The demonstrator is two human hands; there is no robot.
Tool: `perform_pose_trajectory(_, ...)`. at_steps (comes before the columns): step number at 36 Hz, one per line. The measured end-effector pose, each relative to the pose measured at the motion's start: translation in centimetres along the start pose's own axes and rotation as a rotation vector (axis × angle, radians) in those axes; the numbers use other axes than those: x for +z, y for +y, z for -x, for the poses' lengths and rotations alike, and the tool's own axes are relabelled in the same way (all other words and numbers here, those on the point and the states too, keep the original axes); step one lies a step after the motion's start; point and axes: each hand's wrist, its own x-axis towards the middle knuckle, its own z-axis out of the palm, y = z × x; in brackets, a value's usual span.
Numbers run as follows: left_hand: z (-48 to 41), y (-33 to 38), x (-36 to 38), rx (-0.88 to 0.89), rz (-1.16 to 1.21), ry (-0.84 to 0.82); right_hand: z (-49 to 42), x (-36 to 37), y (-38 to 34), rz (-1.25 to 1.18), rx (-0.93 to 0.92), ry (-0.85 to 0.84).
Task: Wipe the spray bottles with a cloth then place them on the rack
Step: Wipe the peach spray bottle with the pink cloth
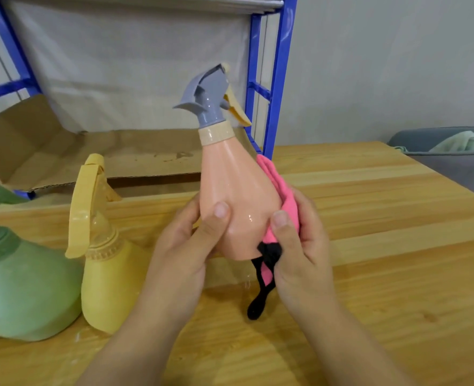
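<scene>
Holding the peach spray bottle (237, 196) above the wooden table (383, 246), long axis near upright, tipped slightly left at the top; grey trigger head (206, 98) nozzle points away toward the blue rack (279, 76). My left hand (185, 246) grips its lower body. My right hand (300, 246) presses the pink cloth (286, 193) against its right side. Yellow spray bottle (105, 268) and green spray bottle (21, 288) stand at left.

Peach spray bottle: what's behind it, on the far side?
A pink cloth, pressed against the peach spray bottle by the right hand; farther back, the blue rack. How far the cloth wraps round is hidden.
</scene>
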Motion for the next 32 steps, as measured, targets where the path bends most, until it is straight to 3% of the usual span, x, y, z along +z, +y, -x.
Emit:
perform_pose_trajectory(4,0.1,-0.1,0.4,0.015,0.037,0.062,0.0,0.0,-0.1,0.221,-0.137,0.034)
perform_pose_trajectory(6,0.0,-0.4,0.2,0.014,0.025,0.114,0.1,-0.1,0.0,0.212,-0.126,0.018)
perform_pose_trajectory(11,0.2,0.2,-0.2,0.096,0.039,0.045,-0.7,-0.1,-0.6,-0.364,0.246,-0.06)
perform_pose_trajectory(13,0.2,0.2,-0.1,0.085,0.04,0.023,-0.9,-0.3,-0.6,-0.435,0.32,-0.061)
perform_pose_trajectory(16,0.0,-0.2,-0.2,0.045,0.047,0.058,-0.8,-0.4,-0.6,-0.379,0.268,-0.02)
perform_pose_trajectory(19,-0.1,-0.2,-0.4,0.03,0.041,0.04,-0.4,-0.3,-0.3,-0.167,0.158,0.029)
perform_pose_trajectory(26,0.1,0.1,-0.5,-0.001,0.036,-0.064,0.1,-0.3,0.2,0.08,-0.033,-0.02)
perform_pose_trajectory(28,0.1,0.2,-0.7,-0.016,0.037,-0.079,0.0,-0.3,0.3,0.018,-0.002,-0.037)
perform_pose_trajectory(32,0.4,0.2,-1.0,-0.075,0.083,-0.128,-0.7,-0.7,-0.3,-0.374,0.228,-0.122)
